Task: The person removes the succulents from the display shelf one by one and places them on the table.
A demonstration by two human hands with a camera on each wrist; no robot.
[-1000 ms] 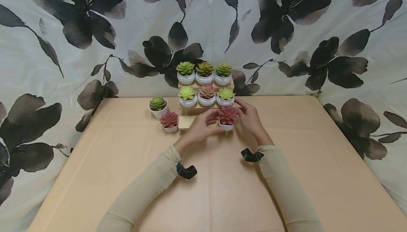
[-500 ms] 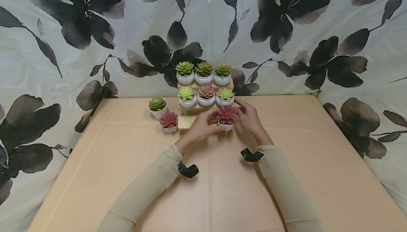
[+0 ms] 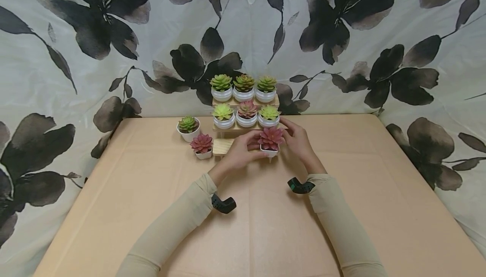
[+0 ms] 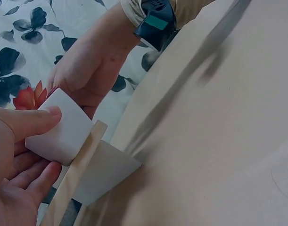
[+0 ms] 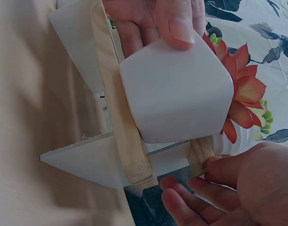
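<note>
The left hand [image 3: 241, 150] pinches a red rosette succulent in a tapered, square white pot [image 3: 271, 139], its thumb lying across the near face and its other fingers bent along the side. The pot is at the right end of the lowest step of a three-tiered pale wooden stand [image 3: 223, 146], against the board. The right hand [image 3: 299, 142] is just beside the plant, its fingers parted and loosely extended, with one fingertip at the end of the middle step; whether it presses there is hard to tell.

That step carries two light-green succulents [image 3: 223, 111] in round, ringed white pots, with a dusky pink succulent [image 3: 247, 109] between them. The top step carries three darker green succulents [image 3: 244, 83]. Left of the stand, on the tan table [image 3: 247, 234], are a green succulent in a round white pot [image 3: 188, 128] and a smaller red succulent in a square white pot [image 3: 202, 144].
</note>
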